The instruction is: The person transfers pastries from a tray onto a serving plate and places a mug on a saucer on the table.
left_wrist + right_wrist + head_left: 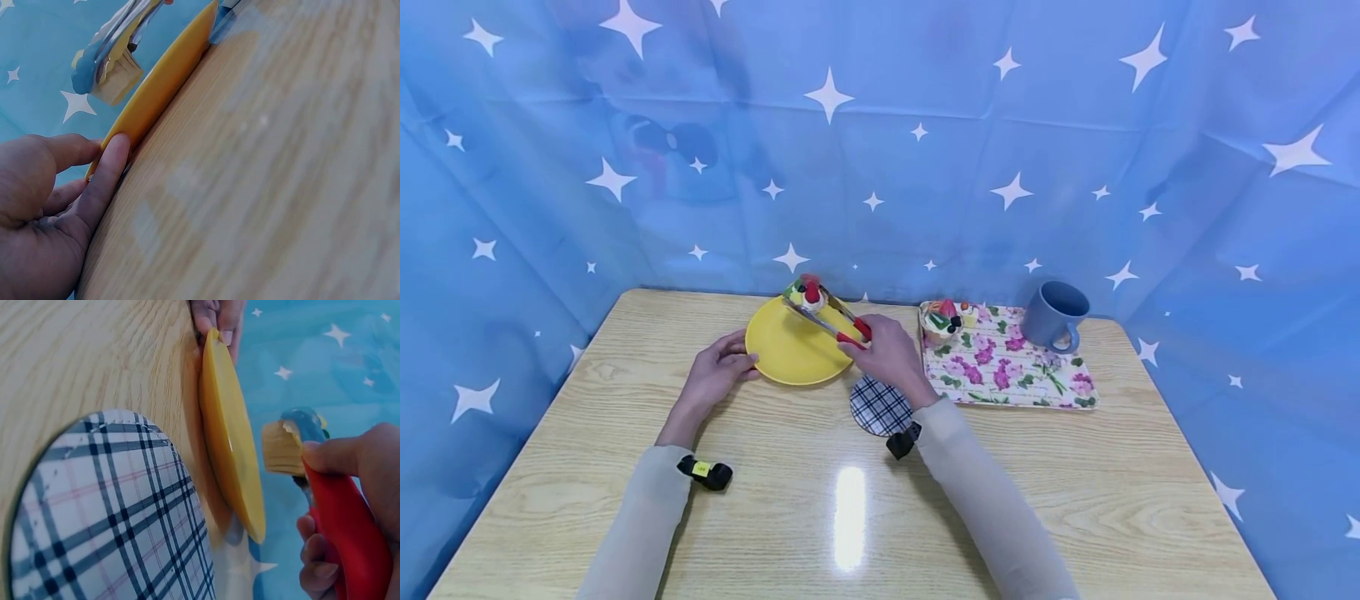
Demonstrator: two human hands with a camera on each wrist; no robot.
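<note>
"Yellow plate (801, 354) first: what goes with it?"

"One cupcake (812, 295), over its far side, caught between the arms of the tongs (850, 340). From the right wrist you can see a gap between it and the plate."

"Who has the tongs?"

"The right hand (887, 354). Its fingers curl round the red handles, the thumb pressing on one of them."

"And the left hand (718, 371)?"

"Pinching the plate's left rim between thumb and fingers. The plate is towards the back of the worktop (775, 517), near the starry curtain (917, 183)."

"What does the tray (977, 392) hold?"

"Two things on that flowered surface. A second cupcake (940, 325) is at its far left corner, with red, green and black toppings. A blue-grey mug (1045, 317) stands upright near the far right corner, its handle turned towards the near side."

"Anything inside the mug?"

"Too dark in there to tell."

"And the round checked piece?"

"A coaster (876, 407), flat on the worktop between plate and tray, partly covered by the right arm."
</note>
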